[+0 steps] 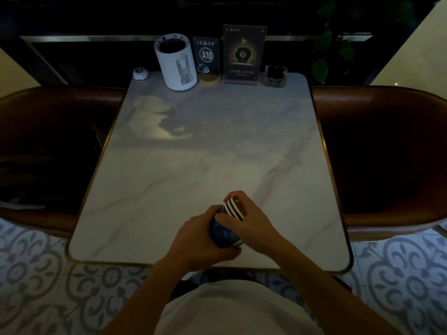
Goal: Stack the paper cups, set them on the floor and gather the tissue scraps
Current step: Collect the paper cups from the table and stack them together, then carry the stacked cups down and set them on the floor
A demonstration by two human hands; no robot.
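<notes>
Paper cups (226, 227): nested stack, partly hidden, clasped sideways by left hand (199, 240) and right hand (250, 226) near worktop (169, 189) front edge.

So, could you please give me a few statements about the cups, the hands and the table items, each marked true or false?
1. Both hands grip the stack of paper cups. True: the left hand holds the base end and the right hand the rim end.
2. The stack stands upright on the floor. False: it is held tilted above the table, near its front edge.
3. A table sign reads A10. True.
4. The white cylinder with the rabbit picture lies on its side. False: it stands upright at the far edge.
5. Tissue scraps cover the table's middle. False: none are visible there.
</notes>
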